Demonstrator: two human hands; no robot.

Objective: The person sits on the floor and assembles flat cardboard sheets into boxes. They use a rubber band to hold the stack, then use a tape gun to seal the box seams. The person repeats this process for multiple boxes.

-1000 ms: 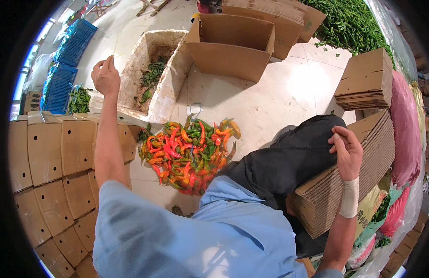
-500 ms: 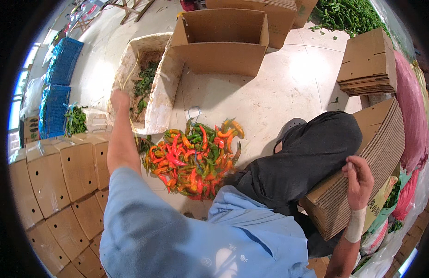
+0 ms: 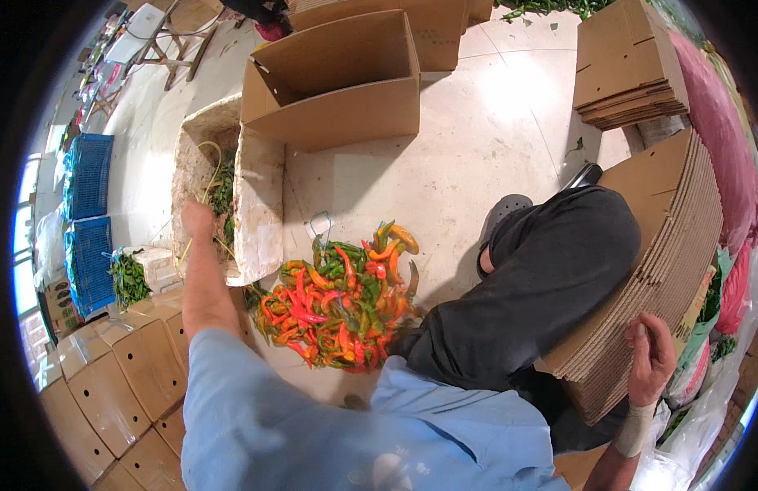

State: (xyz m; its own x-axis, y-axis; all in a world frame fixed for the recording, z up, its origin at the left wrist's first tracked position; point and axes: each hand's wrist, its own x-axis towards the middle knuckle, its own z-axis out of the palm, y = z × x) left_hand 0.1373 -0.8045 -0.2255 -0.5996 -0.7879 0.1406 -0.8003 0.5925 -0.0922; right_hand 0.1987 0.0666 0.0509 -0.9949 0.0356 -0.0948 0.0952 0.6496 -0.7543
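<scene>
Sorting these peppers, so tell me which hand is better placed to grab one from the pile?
Left. The left hand reaches over the white box beside the pepper pile; the right hand rests on stacked cardboard.

1 pile of peppers (image 3: 342,299), 1 white foam box (image 3: 256,204), 2 blue crates (image 3: 88,176), 2 stacks of flat cardboard (image 3: 633,74).

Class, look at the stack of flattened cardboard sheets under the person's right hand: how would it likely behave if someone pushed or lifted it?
The stack of flattened cardboard sheets leans at a slant, so a push would probably fan it out. The sheets look thin, so one alone should flex. The right hand rests on its edge, perhaps steadying it.
</scene>
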